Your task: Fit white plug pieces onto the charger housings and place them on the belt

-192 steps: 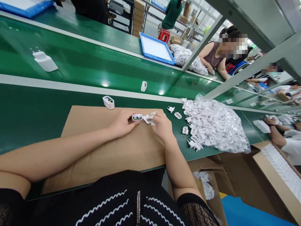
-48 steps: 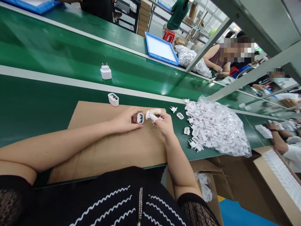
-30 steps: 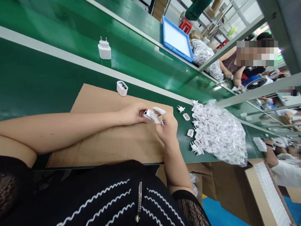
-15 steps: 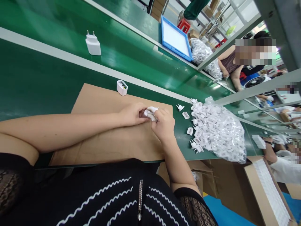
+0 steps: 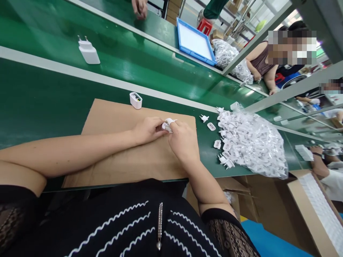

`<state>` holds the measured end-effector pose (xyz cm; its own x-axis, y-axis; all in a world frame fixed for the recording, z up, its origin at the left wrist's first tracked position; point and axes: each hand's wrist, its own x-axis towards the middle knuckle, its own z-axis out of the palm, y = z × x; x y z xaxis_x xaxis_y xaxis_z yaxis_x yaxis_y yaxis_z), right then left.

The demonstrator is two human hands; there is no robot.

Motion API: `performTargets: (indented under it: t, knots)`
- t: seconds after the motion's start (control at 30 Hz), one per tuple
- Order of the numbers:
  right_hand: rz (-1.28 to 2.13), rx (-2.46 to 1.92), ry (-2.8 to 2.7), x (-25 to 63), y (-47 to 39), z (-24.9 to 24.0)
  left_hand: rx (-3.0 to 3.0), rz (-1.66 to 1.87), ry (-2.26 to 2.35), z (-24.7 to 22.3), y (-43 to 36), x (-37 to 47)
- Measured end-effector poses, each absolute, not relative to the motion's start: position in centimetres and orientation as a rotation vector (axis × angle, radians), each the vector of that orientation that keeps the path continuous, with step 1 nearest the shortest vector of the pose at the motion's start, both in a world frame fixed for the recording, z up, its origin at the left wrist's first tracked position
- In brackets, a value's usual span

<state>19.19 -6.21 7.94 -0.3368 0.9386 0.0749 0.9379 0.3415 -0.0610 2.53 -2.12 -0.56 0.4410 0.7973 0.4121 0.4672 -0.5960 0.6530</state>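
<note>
- Charger piece (image 5: 164, 126), white and mostly hidden, is held above the cardboard sheet (image 5: 115, 157), inside its far edge and toward the far right corner;
- left hand (image 5: 148, 130) grips the piece from the left, closed on it;
- right hand (image 5: 184, 141), with white covers (image 5: 169, 121) on some fingers, is closed on the piece's right side; whether it pinches a separate part cannot be told;
- open charger housing (image 5: 135, 101) stands at the sheet's far edge, parts showing inside;
- loose plug parts (image 5: 211, 126) lie on the table (image 5: 40, 96), beyond the sheet's right edge;
- clear bag (image 5: 254, 146), packed with plug parts, spreads beside them, reaching the table's near edge;
- two-pin charger (image 5: 89, 54) lies on the green belt (image 5: 120, 60), beyond the table's far edge;
- blue tray (image 5: 195, 41) rests along the near edge of the far bench (image 5: 160, 23); a co-worker's hand (image 5: 139, 8) is over that bench, left of the tray.
</note>
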Motion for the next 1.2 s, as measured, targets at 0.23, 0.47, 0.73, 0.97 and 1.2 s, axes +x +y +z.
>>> performTargets:
  t: [0.23,0.47,0.73,0.97,1.2]
  knots:
    - [0.411,-1.629,-2.140,20.6,-5.1,5.9,2.347,0.865,1.177,-0.4,-2.2,2.6]
    - [0.391,-1.817,-1.717,26.7,0.5,4.7,2.253,0.612,1.286,3.9,-0.1,3.3]
    - [0.074,-2.436,-1.633,30.3,1.0,4.0,2.189,0.327,1.912,9.1,12.5,1.9]
    - [0.130,-2.353,-1.552,30.6,0.9,3.6,1.928,0.231,2.079,7.0,16.0,-2.5]
    - [0.249,-1.989,-1.445,30.0,0.9,3.3,2.015,0.607,1.901,8.0,9.5,-8.0]
